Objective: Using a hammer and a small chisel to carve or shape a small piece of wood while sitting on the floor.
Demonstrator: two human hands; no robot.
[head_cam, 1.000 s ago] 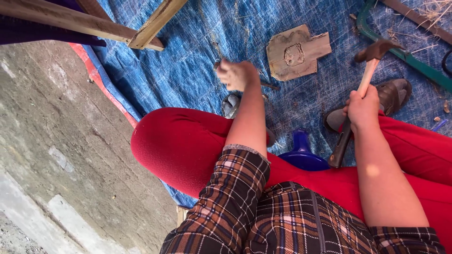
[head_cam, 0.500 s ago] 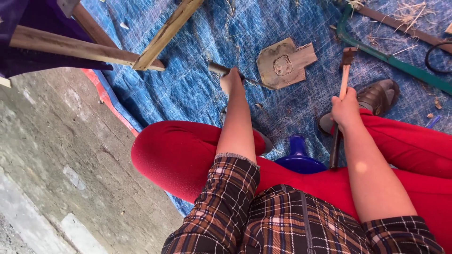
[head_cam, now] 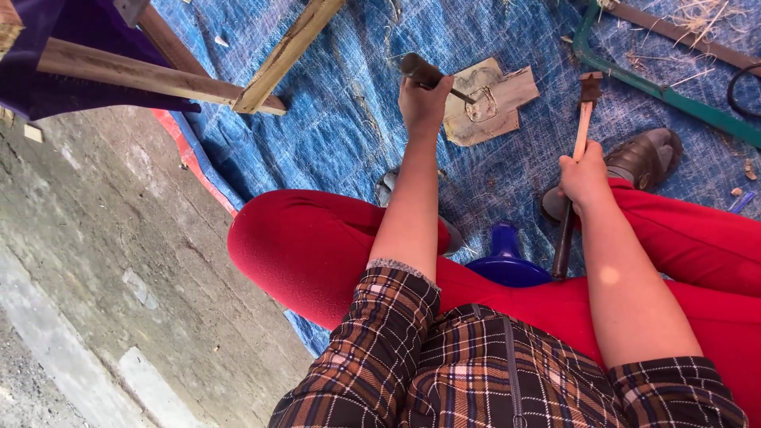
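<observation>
Left grip (head_cam: 422,99) clasps dark round-handled chisel (head_cam: 432,77); right (head_cam: 585,176), wooden-shafted hammer (head_cam: 584,119).

We see bright daylight, soft shadows under the wooden beams (head_cam: 158,75), sun patch on right forearm, slight motion blur, edges mildly stretched.

A dark, round-handled chisel-like tool (head_cam: 424,73) is gripped near its butt, its thin metal shank slanting down to the right towards a flat, pale, roughly shovel-shaped wooden piece (head_cam: 487,101) with a carved outline, lying on the blue tarp. A wooden-handled hammer with a small dark head (head_cam: 585,111) stands nearly upright, head uppermost; whether the shank's tip touches the wood is unclear.
</observation>
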